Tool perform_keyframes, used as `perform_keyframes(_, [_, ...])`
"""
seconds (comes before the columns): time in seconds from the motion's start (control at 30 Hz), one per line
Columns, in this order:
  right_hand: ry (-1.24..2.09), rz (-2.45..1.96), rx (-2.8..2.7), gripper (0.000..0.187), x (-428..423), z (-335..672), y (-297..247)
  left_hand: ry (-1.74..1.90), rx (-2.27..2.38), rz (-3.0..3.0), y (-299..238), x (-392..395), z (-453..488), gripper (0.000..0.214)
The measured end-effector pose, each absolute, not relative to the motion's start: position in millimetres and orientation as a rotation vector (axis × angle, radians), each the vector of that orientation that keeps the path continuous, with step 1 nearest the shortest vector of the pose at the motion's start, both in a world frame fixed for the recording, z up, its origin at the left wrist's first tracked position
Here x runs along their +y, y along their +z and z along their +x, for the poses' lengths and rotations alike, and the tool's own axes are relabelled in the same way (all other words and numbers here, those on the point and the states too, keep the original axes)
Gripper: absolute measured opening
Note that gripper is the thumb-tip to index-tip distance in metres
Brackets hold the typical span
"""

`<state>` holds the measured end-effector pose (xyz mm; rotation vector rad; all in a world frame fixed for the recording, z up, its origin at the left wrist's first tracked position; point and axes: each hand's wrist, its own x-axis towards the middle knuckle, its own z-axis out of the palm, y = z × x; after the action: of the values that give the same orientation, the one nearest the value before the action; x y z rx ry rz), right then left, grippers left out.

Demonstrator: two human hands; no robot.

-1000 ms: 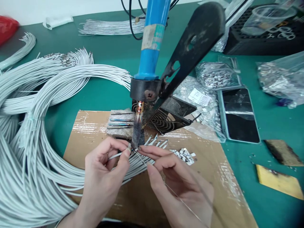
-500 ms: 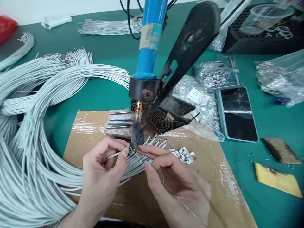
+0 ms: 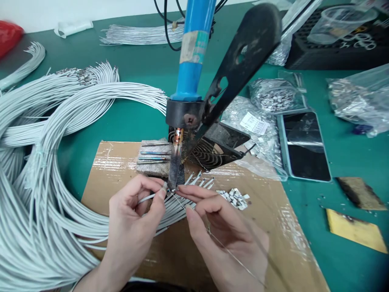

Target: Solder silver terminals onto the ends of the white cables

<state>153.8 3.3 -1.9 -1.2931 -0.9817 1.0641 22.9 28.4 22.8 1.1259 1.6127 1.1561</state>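
Note:
My left hand is closed in a pinch on the end of a white cable, just beneath the tip of a blue soldering iron clamped pointing down. My right hand is closed on a thin solder wire, which runs from the palm up to the cable end. My right fingertips almost meet the left ones at the hot tip. Something small and shiny shows there, partly hidden by fingers. Behind the hands lie more white cables, their ends fanned out on cardboard.
The iron's black bracket slants over the work. Small metal pieces lie right of the hands. Coiled cables fill the left side. A phone, plastic bags of parts and a yellow sponge lie to the right.
My left hand has shifted very slightly to the right. Both grips look the same, and the solder wire still reaches the iron's tip.

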Motion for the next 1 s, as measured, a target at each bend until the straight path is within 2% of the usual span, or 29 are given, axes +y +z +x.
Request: perform_keyframes(1.0, [1.013,-1.265,-1.134,0.022,3.4,160.8,-9.6,1.067,1.593,1.233,11.4,21.9,13.5,0.014])
